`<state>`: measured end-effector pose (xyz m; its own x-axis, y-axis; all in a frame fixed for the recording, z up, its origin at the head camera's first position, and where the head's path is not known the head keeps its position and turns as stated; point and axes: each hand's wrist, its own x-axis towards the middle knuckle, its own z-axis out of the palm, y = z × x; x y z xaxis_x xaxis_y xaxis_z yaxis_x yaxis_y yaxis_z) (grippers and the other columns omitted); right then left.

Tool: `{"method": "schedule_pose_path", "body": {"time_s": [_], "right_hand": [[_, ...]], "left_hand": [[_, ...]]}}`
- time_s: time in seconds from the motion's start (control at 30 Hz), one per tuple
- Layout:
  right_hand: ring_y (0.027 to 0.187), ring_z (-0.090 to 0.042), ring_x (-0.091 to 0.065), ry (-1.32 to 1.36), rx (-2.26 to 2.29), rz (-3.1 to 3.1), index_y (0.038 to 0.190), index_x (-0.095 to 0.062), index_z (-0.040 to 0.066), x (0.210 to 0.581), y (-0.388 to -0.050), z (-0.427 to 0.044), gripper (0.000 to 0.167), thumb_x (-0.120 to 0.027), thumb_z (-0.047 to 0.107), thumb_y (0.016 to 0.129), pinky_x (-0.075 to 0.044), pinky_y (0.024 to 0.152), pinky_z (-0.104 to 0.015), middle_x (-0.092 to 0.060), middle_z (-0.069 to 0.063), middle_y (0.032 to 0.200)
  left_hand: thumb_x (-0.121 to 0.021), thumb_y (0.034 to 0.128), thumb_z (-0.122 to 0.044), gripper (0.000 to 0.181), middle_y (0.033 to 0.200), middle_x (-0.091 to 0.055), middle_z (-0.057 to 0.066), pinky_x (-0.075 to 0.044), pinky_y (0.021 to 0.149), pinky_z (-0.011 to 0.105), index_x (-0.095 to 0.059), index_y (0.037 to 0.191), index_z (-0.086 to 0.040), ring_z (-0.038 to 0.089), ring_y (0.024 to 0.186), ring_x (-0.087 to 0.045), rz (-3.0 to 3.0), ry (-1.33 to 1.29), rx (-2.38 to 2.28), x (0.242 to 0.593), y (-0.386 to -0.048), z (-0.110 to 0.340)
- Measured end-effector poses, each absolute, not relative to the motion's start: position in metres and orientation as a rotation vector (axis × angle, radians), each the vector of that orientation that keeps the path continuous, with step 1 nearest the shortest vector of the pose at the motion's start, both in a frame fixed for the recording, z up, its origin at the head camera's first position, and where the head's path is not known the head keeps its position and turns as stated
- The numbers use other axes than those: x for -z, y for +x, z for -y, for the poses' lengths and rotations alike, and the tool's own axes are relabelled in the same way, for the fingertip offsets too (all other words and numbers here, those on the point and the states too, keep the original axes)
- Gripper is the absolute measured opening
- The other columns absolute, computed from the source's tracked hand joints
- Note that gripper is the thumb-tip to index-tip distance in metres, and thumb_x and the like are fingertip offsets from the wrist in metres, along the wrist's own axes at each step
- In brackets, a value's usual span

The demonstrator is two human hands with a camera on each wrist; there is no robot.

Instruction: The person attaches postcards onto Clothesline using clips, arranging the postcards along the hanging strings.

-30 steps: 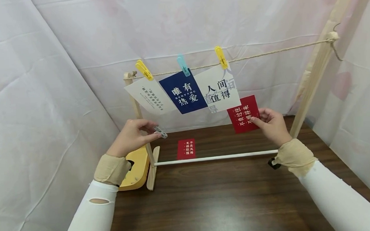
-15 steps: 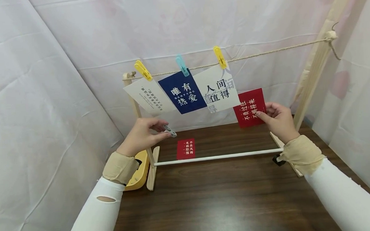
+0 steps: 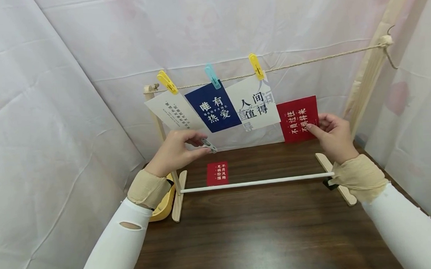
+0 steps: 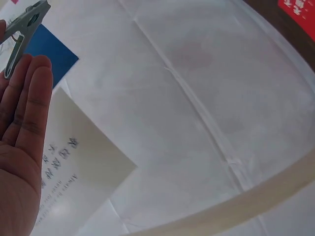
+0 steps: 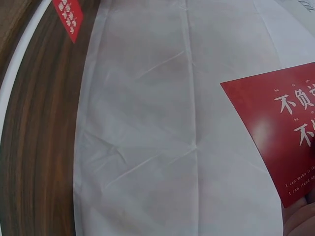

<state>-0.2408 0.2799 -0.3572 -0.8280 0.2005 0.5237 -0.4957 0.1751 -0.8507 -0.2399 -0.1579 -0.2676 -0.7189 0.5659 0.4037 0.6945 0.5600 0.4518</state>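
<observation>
red card and grey peg were held below a rope

in the head view, the grey peg was pinched between the thumb and fingers of the left hand, left of the frame's centre. the red card was gripped by its right edge in the right hand, at the right of the frame; whether its left edge was touched by the card beside it could not be told.

across the upper part of the frame, the rope was strung from a wooden post at the right. three cards were clipped on it: a white card by a yellow peg, a blue card by a light blue peg, and a patterned white card by another yellow peg.

near the middle of the frame, a second red card was laid on the brown table, behind a white bar. at the lower left, a yellow container was partly hidden by the left wrist.
</observation>
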Motion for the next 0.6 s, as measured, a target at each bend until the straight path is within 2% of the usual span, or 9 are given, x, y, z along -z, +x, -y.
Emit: {"method": "schedule_pose_path", "body": {"time_s": [0.2, 0.4, 0.6], "right_hand": [[0.073, 0.005, -0.073, 0.312, -1.762, 1.813, 0.099, -0.077, 0.017, 0.350, -0.238, -0.284, 0.031, -0.073, -0.013, 0.094, -0.057, 0.068, -0.009, -0.081, 0.016, 0.088], [0.077, 0.003, -0.076, 0.346, -1.813, 1.741, 0.100, -0.078, 0.013, 0.343, -0.237, -0.285, 0.029, -0.072, -0.015, 0.094, -0.058, 0.070, -0.010, -0.082, 0.012, 0.090], [0.078, 0.000, -0.078, 0.378, -1.871, 1.690, 0.100, -0.079, 0.011, 0.337, -0.236, -0.286, 0.028, -0.072, -0.016, 0.093, -0.059, 0.071, -0.011, -0.083, 0.009, 0.091]], "left_hand": [[-0.088, 0.0917, -0.012, 0.031, 0.107, -0.082, 0.013, -0.065, 0.091, 0.048, -0.080, 0.118, 0.001, 0.025, 0.094, -0.076, 2.552, -1.093, 0.889, 0.256, -0.239, 0.148], [-0.088, 0.0921, -0.012, 0.033, 0.111, -0.082, 0.014, -0.065, 0.093, 0.045, -0.079, 0.120, 0.003, 0.025, 0.095, -0.077, 2.516, -1.137, 0.842, 0.247, -0.242, 0.141], [-0.089, 0.0907, -0.012, 0.033, 0.107, -0.082, 0.012, -0.065, 0.091, 0.042, -0.079, 0.118, 0.002, 0.023, 0.092, -0.076, 2.464, -1.204, 0.773, 0.238, -0.243, 0.133]]}}
